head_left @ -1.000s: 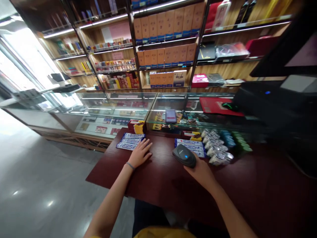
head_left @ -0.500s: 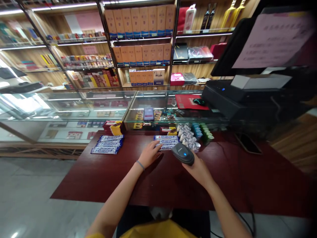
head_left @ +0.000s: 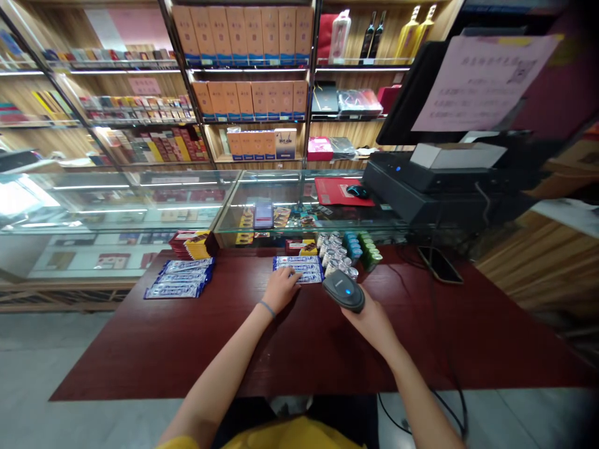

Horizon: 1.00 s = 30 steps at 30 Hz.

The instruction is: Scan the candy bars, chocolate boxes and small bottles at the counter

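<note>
My right hand is wrapped round the handle of a dark grey barcode scanner with a lit blue light. The scanner's head points forward and left, above the desk and close to the silver-topped small cylinders. My left hand lies over the near left part of a row of blue-and-white snack packets, fingers stretched and touching them. Its fingertips partly cover the wrappers. A second pile of similar blue-and-white packets lies at the desk's left, apart from both hands.
Red and yellow packs stand at the desk's back left. Blue cylinders and green cylinders line the back. A phone lies on the right of the dark red desk. Behind runs a glass counter; a cable hangs right.
The view has turned to the right, so the desk and shelves sit farther left. My left hand has settled farther onto the packets. The scanner stays in my right hand.
</note>
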Motion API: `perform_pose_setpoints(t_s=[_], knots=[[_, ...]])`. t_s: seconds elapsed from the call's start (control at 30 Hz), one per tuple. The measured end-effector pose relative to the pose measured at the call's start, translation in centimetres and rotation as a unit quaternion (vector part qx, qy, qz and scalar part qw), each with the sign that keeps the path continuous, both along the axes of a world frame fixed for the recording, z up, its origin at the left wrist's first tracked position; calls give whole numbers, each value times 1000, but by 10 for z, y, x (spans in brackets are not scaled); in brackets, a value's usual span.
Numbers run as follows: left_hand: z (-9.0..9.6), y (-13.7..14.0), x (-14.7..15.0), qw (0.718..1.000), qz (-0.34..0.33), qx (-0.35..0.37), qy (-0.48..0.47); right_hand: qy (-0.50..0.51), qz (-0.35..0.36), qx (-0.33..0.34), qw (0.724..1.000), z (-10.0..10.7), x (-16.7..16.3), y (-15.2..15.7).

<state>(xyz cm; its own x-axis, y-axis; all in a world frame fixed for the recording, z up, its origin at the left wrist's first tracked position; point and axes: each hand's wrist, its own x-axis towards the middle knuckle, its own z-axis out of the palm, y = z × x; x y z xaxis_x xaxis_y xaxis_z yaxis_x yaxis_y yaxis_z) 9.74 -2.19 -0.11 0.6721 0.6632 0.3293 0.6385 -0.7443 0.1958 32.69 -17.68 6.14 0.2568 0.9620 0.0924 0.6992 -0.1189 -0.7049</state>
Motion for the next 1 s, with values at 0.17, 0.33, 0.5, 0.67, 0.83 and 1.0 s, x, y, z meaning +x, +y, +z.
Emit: perform_pose_setpoints(t_s=[0.17, 0.33, 0.5, 0.67, 0.83, 1.0], knots=[[-4, -1, 2, 999, 3, 11, 31, 3, -8, -2, 1000, -3, 1, 1], [-2, -5, -3, 1000, 9, 17, 2, 9, -11, 10, 1000, -7, 3, 3], [2, -7, -13, 999, 29, 9, -28, -2, -17, 14, 1000, -12, 2, 7], [0, -4, -26, 997, 45, -5, -70, -7, -18, 19, 1000, -14, -2, 11], [0, -3, -35, 986, 39, -60, -150, -13, -13, 14, 1000, -14, -6, 14], [15, -3, -37, 911, 69, -201, -354, -9, -17, 16, 1000, -9, -10, 15]])
